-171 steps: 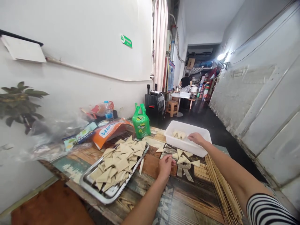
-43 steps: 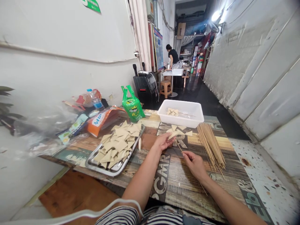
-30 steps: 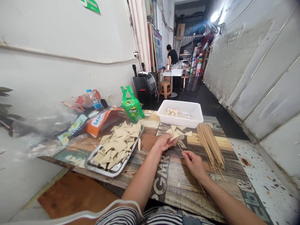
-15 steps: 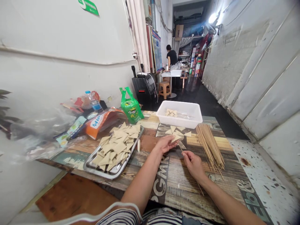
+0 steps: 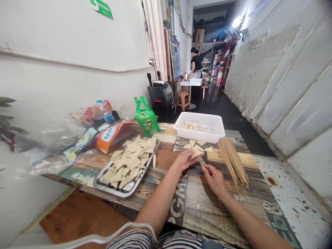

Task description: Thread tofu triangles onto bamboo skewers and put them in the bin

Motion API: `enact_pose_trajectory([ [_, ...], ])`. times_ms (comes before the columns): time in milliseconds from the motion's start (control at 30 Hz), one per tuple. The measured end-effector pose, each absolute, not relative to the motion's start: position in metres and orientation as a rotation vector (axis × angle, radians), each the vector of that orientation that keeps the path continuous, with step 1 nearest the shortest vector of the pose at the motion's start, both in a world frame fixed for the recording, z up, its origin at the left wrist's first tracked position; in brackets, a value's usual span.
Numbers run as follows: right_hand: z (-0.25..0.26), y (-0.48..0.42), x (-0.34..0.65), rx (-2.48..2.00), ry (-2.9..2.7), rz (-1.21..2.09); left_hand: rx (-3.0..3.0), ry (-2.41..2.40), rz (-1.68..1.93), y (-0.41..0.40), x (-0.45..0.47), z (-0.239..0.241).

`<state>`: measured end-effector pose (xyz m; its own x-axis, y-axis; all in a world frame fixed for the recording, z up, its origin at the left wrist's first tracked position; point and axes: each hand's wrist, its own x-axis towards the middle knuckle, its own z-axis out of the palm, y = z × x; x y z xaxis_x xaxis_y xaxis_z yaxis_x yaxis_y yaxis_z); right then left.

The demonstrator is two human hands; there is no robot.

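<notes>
My left hand (image 5: 186,160) is closed on a pale triangular slice of tofu skin (image 5: 197,153), held over the middle of the table. Pinched in my right hand (image 5: 213,177) is a thin wooden skewer (image 5: 201,160), whose upper end meets the slice; how deep it goes in I cannot tell. Several loose triangular slices (image 5: 208,149) lie on the table just beyond my left hand. To the left, a metal tray (image 5: 127,194) bears a heap of the same triangles (image 5: 131,159). A bundle of wooden skewers (image 5: 232,162) rests to the right of my right hand.
A white plastic tub (image 5: 221,130) behind my hands holds skewered pieces. A green bag (image 5: 146,121), an orange packet (image 5: 110,136), a water bottle (image 5: 106,113) and clear plastic (image 5: 46,145) crowd the left side. A person (image 5: 196,64) stands at a far table.
The skewer in my right hand has slid up toward the slice, so less of it shows below the hand. The far person stands more upright. The view has shifted slightly.
</notes>
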<state>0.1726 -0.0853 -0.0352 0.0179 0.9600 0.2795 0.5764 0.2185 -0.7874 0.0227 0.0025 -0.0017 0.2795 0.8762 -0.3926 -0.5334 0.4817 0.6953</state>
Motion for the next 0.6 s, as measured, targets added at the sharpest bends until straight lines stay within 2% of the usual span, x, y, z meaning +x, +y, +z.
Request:
enact_pose_trajectory([
  [200,-0.038,-0.087,0.172,-1.418,-1.755,0.613,0.388,0.908,1.206,0.024,-0.002,-0.015],
  [367,-0.043,-0.085,0.173,-1.423,-1.752,0.599,0.484,0.899,1.103,0.025,0.009,-0.031],
  [600,-0.045,-0.083,0.176,-1.453,-1.674,0.545,0.784,0.968,0.989,0.003,0.035,-0.029],
])
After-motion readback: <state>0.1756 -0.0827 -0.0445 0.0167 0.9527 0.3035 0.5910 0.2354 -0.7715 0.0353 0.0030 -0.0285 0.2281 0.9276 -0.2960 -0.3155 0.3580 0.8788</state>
